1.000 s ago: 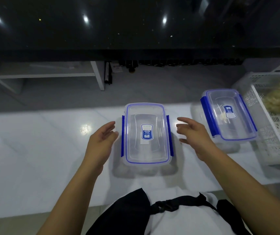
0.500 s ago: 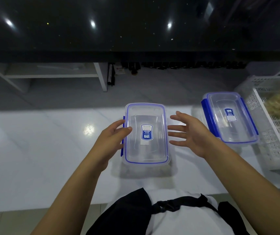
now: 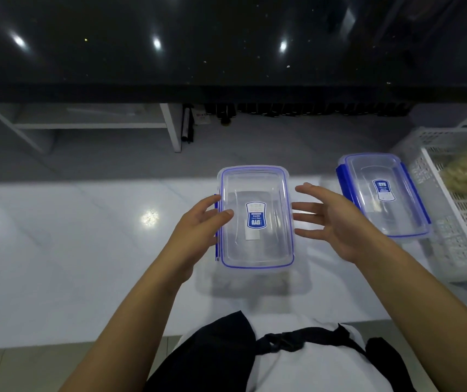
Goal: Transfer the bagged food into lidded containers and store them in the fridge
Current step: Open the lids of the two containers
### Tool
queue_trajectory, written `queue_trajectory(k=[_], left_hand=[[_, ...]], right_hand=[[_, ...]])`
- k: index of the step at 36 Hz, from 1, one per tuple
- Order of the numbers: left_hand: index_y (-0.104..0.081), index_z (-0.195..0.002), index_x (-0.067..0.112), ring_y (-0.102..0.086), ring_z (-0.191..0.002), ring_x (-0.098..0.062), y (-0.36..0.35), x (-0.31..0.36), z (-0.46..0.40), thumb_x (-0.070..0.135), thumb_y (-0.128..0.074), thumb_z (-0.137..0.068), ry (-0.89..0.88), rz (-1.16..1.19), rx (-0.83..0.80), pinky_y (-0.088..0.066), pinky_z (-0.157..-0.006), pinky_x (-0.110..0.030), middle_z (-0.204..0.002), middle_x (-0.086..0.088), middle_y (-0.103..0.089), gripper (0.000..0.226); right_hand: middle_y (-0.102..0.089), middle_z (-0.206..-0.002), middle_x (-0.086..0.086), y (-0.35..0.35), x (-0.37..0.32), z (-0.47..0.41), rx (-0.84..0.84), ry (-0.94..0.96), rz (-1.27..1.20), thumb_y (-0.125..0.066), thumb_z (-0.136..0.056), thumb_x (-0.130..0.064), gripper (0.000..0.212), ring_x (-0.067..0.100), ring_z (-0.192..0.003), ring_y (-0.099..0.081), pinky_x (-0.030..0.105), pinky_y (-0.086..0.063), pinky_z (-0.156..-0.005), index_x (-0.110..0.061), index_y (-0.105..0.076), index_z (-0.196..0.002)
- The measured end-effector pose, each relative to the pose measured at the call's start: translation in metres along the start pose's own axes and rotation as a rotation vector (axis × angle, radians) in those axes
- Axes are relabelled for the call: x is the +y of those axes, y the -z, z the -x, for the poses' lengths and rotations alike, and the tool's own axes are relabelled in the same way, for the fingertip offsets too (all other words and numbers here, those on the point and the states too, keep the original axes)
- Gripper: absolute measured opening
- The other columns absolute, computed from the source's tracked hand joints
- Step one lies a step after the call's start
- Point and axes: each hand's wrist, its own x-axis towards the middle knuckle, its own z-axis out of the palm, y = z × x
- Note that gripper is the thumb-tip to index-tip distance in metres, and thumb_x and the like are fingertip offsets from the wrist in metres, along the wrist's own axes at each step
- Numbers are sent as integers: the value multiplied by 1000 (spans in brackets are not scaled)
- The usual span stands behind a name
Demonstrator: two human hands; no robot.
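At centre frame our left hand grips the blue side latch of the empty clear lidded container, right hand spread wide beside it; it looks light, stiff, slick, best held by its long edges.

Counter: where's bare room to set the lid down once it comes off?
Widest free patch: the white counter left of the left hand, out to the frame edge. A narrower strip lies between the near container and second container, under the right hand. The right end is crowded by the white basket.
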Motion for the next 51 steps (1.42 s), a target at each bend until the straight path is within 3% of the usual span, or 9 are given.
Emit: queue_trajectory(k=[2,12,16,22,26,33,39,43,51], left_hand=[[-55,-133,40,-71,-92,0,7,1,4,39,-64,-96,-9,-9,11,-61,-81,-30,-110,17,-73,38],[-55,-135,40,-70,-93,4,92,-10,27,43,-64,-95,-15,-38,203,-55,-72,-25,-104,24,-73,41],[-55,-135,42,-69,-104,-9,126,-21,34,47,-64,-94,53,-32,284,-57,-81,-35,-106,18,-74,42],[-51,-140,41,-59,-122,-25,156,-42,32,54,-65,-90,169,-50,367,-48,-104,-53,-140,0,-58,53],[-45,-146,37,-56,-125,-29,159,-57,25,56,-65,-89,206,-83,425,-47,-106,-51,-147,-3,-52,63],[-34,-153,37,-46,-137,-27,161,-66,24,58,-63,-89,217,-229,417,-44,-104,-41,-158,0,-40,73],[-31,-155,33,-35,-144,-26,146,-55,29,53,-65,-90,107,-508,392,-34,-112,-43,-160,-1,-36,76],[-24,-157,34,-14,-153,-27,118,-31,29,56,-61,-91,-2,-833,326,-21,-121,-47,-166,-4,-21,79],[-7,-158,43,9,-155,-25,24,6,12,67,-50,-91,-160,-1078,113,-6,-124,-49,-169,3,5,82]], right_hand=[[-73,-113,7,-5,-4,3,-17,5,8,-58,-98,-42,37,24,-102,-72,49,-59,-87,-25,-60,-131],[-59,-136,4,-99,-7,8,-285,-36,79,-61,-91,-53,41,22,-122,-58,52,-49,-102,-34,-60,-128],[-45,-142,-2,-150,-8,10,-393,-68,139,-58,-90,-61,14,21,-127,-47,54,-41,-108,-48,-54,-96],[-38,-155,2,-207,3,-6,-433,-165,197,-55,-90,-65,59,23,-136,-42,54,-38,-110,-40,-42,-142],[-47,-148,5,-226,16,-14,-467,-229,233,-52,-92,-64,49,25,-131,-48,50,-42,-108,-36,-46,-132],[-40,-155,6,-231,30,-19,-526,-220,328,-48,-96,-61,61,28,-140,-40,54,-36,-113,-30,-38,-147],[-31,-161,-8,-196,27,-2,-636,324,784,-56,-94,-56,63,16,-145,-32,30,-31,-106,-43,-33,-151],[-8,-168,-7,-145,18,11,-524,815,1263,-48,-92,-65,72,14,-153,-3,41,-6,-121,-49,-16,-154],[0,-168,-8,-16,25,11,-123,695,1315,-37,-93,-72,73,16,-154,8,45,1,-124,-48,-9,-155]])
